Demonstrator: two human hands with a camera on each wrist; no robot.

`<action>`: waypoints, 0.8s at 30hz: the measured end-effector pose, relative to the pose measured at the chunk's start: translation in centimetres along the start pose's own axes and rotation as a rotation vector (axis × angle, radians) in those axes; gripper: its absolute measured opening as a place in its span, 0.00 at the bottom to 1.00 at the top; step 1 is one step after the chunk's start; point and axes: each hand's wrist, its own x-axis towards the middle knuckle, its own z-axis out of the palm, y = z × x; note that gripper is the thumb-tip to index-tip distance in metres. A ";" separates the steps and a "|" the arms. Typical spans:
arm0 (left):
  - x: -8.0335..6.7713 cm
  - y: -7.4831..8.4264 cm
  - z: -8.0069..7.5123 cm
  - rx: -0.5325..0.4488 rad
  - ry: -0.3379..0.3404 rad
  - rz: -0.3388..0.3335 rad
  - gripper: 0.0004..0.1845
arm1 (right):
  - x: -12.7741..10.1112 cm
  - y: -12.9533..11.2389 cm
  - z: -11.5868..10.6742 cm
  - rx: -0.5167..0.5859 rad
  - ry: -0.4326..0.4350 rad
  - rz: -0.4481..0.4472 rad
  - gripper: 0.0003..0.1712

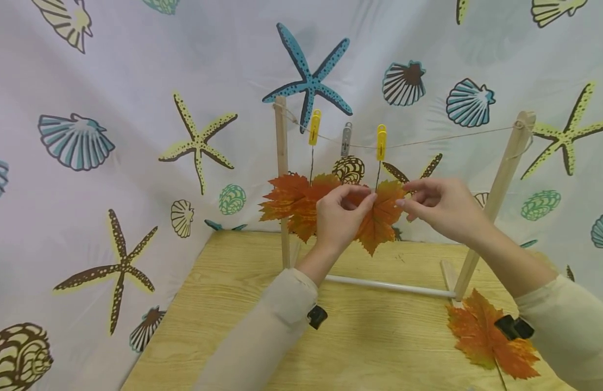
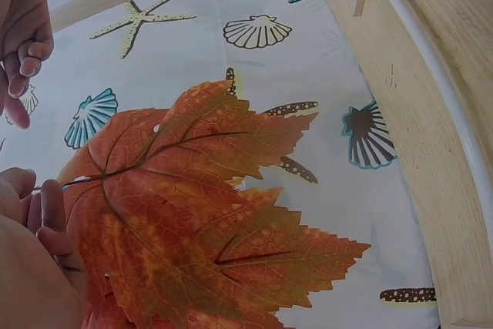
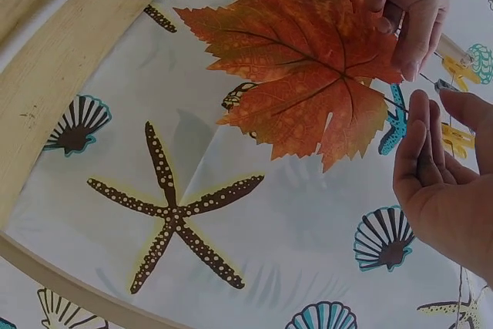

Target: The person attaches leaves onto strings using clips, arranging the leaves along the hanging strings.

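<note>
Both forearms reach up from the wooden table [image 1: 223, 320] to a string [image 1: 428, 142] stretched between two wooden posts, and the hands meet just below it at an orange maple leaf [image 1: 379, 220] that hangs by its wire stem from the right-hand yellow clip [image 1: 381, 142] on that string. The left hand [image 1: 338, 217] is raised with the wrist bent back, its thumb and forefinger curled together and pinching the leaf at its top, where the blade meets the stem; in the left wrist view the fingertips [image 2: 48, 206] press on that spot. The right hand [image 1: 440, 209] comes in from the right of the leaf, palm turned inward, fingers loosely bent with the tips close to the stem; in the right wrist view its palm is slack and nothing lies clasped in it, so it holds nothing. Left of this leaf on the same string hangs a second orange leaf [image 1: 291, 203] from another yellow clip [image 1: 314, 127], with a grey clip [image 1: 346, 139] between the two yellow ones. A third leaf [image 1: 487, 336] lies flat on the table below the string, beside the right post [image 1: 497, 201]. A seashell-patterned cloth [image 1: 135, 108] hangs behind the string.
</note>
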 end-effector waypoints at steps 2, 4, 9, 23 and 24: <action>-0.2 0.0 0.0 0.002 -0.012 -0.010 0.10 | -0.3 0.2 0.2 0.005 -0.002 0.008 0.27; -0.4 0.0 0.1 0.001 -0.023 -0.018 0.11 | -0.5 0.4 0.4 0.017 -0.006 0.013 0.26; -0.8 -0.3 0.2 0.004 -0.036 -0.023 0.12 | -1.0 0.8 0.8 0.053 -0.010 0.033 0.27; -1.9 -1.1 0.4 0.008 -0.085 -0.053 0.11 | -2.1 1.3 1.6 0.069 -0.019 0.037 0.26; -2.1 -1.2 0.4 0.009 -0.084 -0.051 0.11 | -2.3 1.3 1.7 0.071 -0.018 0.033 0.25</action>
